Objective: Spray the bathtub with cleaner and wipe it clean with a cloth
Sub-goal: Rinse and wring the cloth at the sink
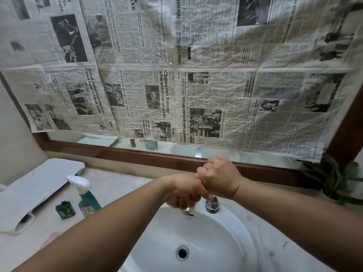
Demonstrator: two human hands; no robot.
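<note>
Both hands are held together over the chrome tap (212,205) at the back of a white washbasin (216,242). The right hand (218,177) is raised just above the tap and clenched into a fist; a thin strip of a red item (200,181) is gripped in it and shows at the edge where the two hands meet. What that item is cannot be told. The left hand (182,193) is pressed against the right one, and its fingers (184,203) are curled downward over the tap's spout, whose tip shows beneath them; whether anything is grasped by them cannot be told.

The spray bottle (86,195), green with a white trigger head, is stood upright on the pale surface (117,189) to the left of the basin, apart from both hands. A small green bottle (65,210) is set just beside it, and a white folded sheet (39,185) is laid further left. The mirror (176,149) behind the basin is covered almost wholly with newspaper (196,85). A green plant (334,179) is seen at the far right.
</note>
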